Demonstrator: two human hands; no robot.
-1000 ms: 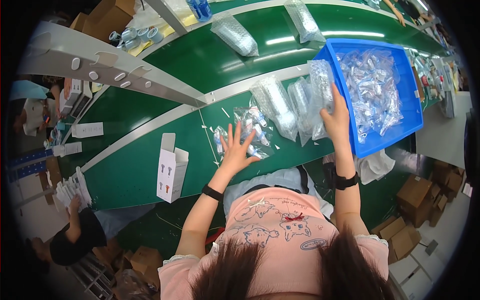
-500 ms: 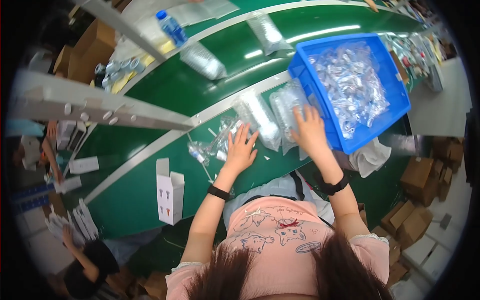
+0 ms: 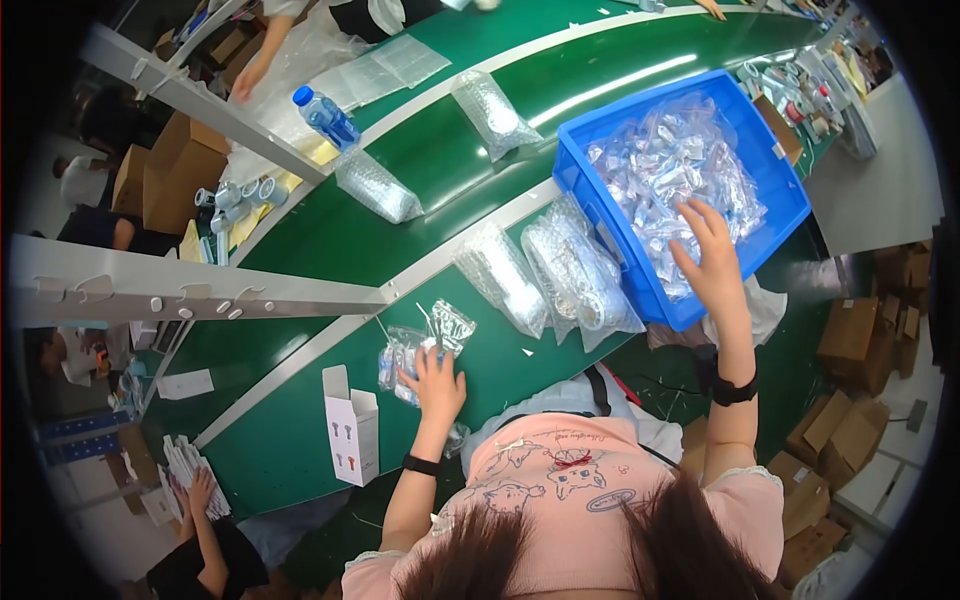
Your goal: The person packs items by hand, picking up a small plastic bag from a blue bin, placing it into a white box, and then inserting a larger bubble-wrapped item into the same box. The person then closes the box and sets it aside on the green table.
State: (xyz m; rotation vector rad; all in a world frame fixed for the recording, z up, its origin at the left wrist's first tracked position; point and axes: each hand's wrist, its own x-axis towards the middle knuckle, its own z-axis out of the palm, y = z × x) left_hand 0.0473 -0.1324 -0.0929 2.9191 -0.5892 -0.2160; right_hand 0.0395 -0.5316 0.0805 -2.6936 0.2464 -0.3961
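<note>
R hand (image 3: 714,268) moved over bin (image 3: 782,208), fingers loose | L hand (image 3: 438,388) splayed on pkts (image 3: 400,348) | pkt axes mixed

This is a packing workshop, by the look of it a factory floor: a long green work surface (image 3: 275,430) runs past with metal rails (image 3: 450,255), bearing bubble-wrap pouches (image 3: 505,275) and a blue bin (image 3: 785,200) heaped with small clear packets (image 3: 680,165). Another person (image 3: 210,565) handles flat white pieces (image 3: 187,450) further along, and brown cardboard boxes (image 3: 848,335) crowd the floor.
</note>
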